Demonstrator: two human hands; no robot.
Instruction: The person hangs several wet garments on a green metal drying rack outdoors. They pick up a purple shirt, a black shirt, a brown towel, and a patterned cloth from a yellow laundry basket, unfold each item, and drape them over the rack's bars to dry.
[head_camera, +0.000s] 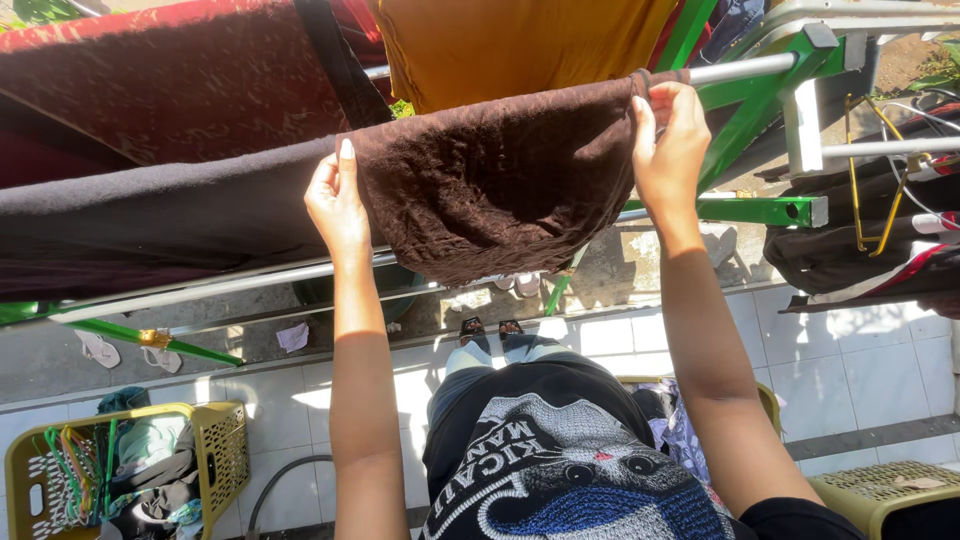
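A dark brown towel (500, 185) hangs over a metal rail (745, 68) of a green drying rack. My left hand (335, 200) grips the towel's left edge, thumb pointing up. My right hand (672, 140) pinches the towel's right top corner at the rail. Both arms reach upward from below. The towel sags between the two hands.
A black cloth (150, 220), a dark red cloth (170, 80) and an orange cloth (520, 40) hang on neighbouring rails. Dark garments and a wire hanger (870, 230) hang at right. A yellow basket (215, 450) with clothes and hangers stands on the white tiles at lower left.
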